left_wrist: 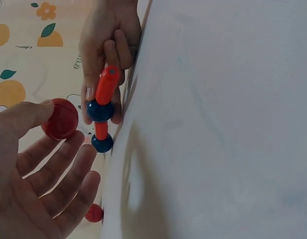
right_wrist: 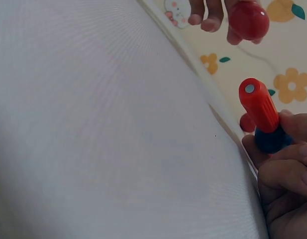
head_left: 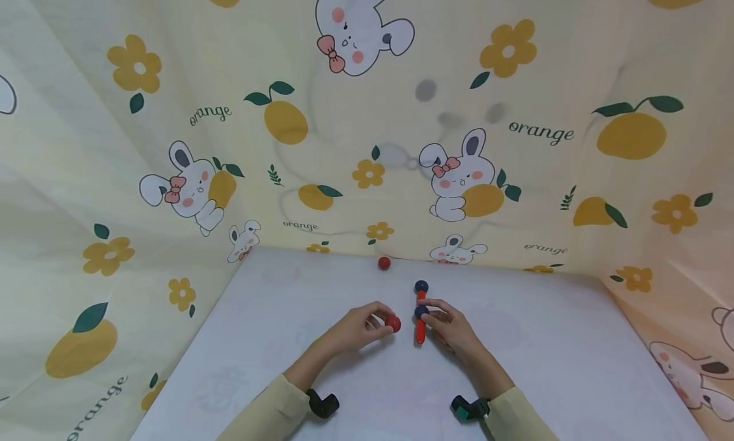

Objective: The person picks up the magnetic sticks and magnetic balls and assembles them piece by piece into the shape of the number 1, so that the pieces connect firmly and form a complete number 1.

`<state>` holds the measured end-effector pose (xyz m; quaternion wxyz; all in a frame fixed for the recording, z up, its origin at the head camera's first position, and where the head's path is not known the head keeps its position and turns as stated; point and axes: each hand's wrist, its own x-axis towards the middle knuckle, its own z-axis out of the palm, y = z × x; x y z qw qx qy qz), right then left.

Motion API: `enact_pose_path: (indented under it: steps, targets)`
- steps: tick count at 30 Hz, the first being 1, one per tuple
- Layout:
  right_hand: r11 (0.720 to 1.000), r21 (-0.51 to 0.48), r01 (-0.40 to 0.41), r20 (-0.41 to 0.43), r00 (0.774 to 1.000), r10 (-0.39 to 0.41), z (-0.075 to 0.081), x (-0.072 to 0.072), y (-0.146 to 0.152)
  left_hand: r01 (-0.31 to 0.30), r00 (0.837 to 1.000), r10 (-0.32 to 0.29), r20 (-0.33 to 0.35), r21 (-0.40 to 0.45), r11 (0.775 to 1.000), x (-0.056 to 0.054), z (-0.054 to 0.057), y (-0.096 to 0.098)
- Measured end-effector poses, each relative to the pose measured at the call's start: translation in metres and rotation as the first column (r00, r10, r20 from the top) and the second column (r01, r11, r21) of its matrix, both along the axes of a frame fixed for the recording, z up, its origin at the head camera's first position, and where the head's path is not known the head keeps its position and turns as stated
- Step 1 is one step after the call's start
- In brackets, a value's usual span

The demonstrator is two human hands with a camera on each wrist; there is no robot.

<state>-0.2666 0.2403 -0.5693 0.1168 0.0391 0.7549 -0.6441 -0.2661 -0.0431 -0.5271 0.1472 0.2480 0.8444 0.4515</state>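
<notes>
My left hand (head_left: 361,328) pinches a red ball (left_wrist: 60,119) between thumb and fingertips. To its right, my right hand (head_left: 453,329) pinches the nearer of two dark blue balls (head_left: 421,312). That ball joins two red rods in a line: one rod (right_wrist: 260,105) points toward me with a small metal disc at its free end, the other leads to the far blue ball (head_left: 421,287). A short gap separates the held red ball from the rod assembly. In the left wrist view the whole chain of rods and blue balls shows beside the right fingers.
Another red ball (head_left: 384,262) lies near the back edge of the white table (head_left: 550,352). Behind the table hangs a cream cloth (head_left: 367,109) printed with rabbits, oranges and flowers, and it also runs along both sides. Each wrist carries a small dark camera (head_left: 323,404).
</notes>
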Motion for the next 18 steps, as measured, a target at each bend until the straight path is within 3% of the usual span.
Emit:
enact_pose_path:
  steps: [18]
  targets:
    - [0.999, 0.036, -0.021, -0.034, 0.999, 0.022, 0.000, 0.001, -0.001, 0.028, 0.999, -0.025, 0.038, -0.063, 0.998, 0.012, -0.011, 0.017]
